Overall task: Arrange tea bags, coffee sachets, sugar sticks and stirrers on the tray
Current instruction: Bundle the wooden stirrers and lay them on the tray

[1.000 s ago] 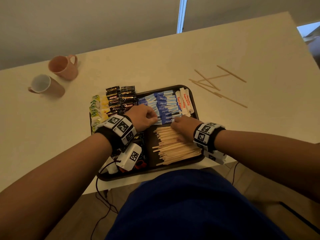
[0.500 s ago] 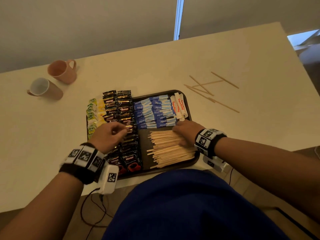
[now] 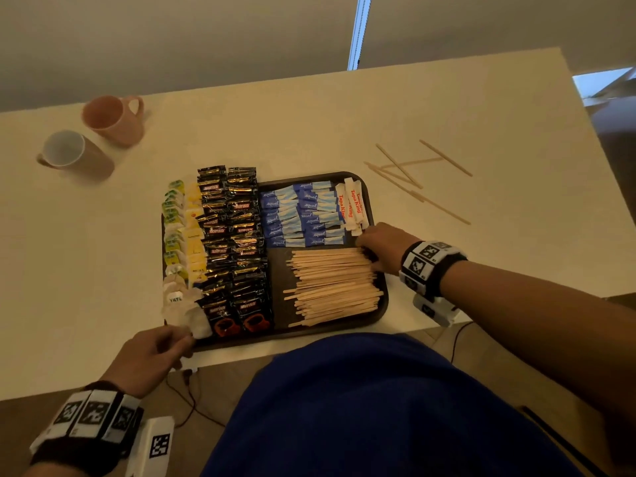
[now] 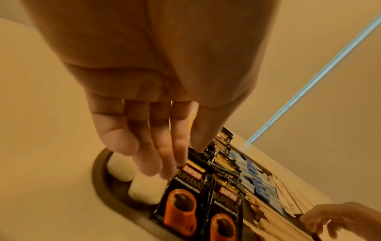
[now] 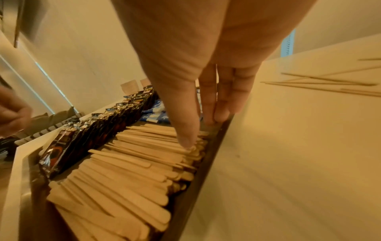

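Table (image 3: 309, 125) | tray (image 3: 373, 208) rim part-hidden | left hand (image 3: 148, 359) fingers relaxed | right hand (image 3: 382, 246) fingers straight on stirrers (image 3: 330, 287)

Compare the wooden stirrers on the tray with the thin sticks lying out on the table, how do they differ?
The stirrers on the tray are many, packed side by side in one pile; the thin sticks on the table are few, scattered and crossing. The tray stirrers look flat and broad; the table sticks look longer and slimmer. The right hand touches the tray stirrers' ends; nothing touches the table sticks. Both are pale wood.
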